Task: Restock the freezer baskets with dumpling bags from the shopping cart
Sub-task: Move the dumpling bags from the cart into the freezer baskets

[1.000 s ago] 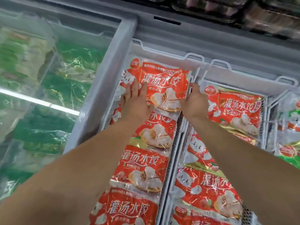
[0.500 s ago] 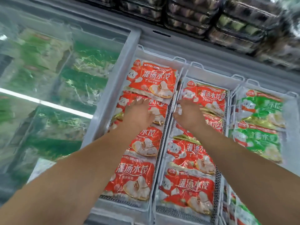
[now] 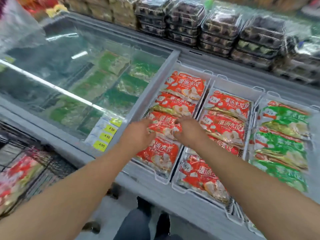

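Note:
Red dumpling bags lie in rows in two white freezer baskets, the left basket (image 3: 161, 179) and the middle basket (image 3: 175, 187). Both my hands are over the left basket, at its third bag from the back. My left hand (image 3: 138, 135) grips the left edge of this red dumpling bag (image 3: 163, 126), and my right hand (image 3: 189, 131) pinches its right edge. The bag looks crumpled between them. At the lower left, the shopping cart (image 3: 43, 163) holds more red bags (image 3: 17, 175), blurred.
A third basket (image 3: 259, 99) on the right holds green dumpling bags (image 3: 284, 148). A glass lid (image 3: 69, 80) covers the freezer's left part, with green bags beneath and yellow price tags (image 3: 105, 135). Stacked clear packs (image 3: 220, 30) line the ledge behind.
Both hands drew back toward me from the far bags to the third bag in the left basket and took hold of it. The view pulled back, bringing the cart into sight.

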The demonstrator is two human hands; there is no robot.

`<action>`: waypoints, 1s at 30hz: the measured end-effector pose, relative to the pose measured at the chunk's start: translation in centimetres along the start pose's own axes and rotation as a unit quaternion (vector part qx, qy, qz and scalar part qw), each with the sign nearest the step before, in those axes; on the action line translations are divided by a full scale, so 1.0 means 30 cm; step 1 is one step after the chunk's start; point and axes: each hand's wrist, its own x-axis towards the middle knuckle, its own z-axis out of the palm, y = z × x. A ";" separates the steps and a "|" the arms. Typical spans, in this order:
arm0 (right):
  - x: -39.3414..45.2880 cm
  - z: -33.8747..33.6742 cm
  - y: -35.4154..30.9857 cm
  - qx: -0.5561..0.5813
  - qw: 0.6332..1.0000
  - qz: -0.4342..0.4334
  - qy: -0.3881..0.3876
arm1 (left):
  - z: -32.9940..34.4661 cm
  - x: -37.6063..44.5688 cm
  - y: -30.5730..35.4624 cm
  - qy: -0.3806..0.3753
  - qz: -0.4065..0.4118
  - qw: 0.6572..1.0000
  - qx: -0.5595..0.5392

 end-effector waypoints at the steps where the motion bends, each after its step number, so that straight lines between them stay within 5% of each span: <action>1: -0.026 0.007 -0.042 0.002 1.000 -0.014 0.005 | -0.022 -0.054 -0.017 0.014 -0.015 1.000 -0.002; 14: -0.254 0.289 -0.775 -0.020 0.978 -0.206 -0.033 | -0.166 -0.807 -0.547 0.105 -0.233 0.964 -0.069; 30: -0.383 0.767 -1.608 -0.034 0.961 -0.240 -0.134 | -0.314 -1.381 -1.309 0.137 -0.381 0.888 -0.218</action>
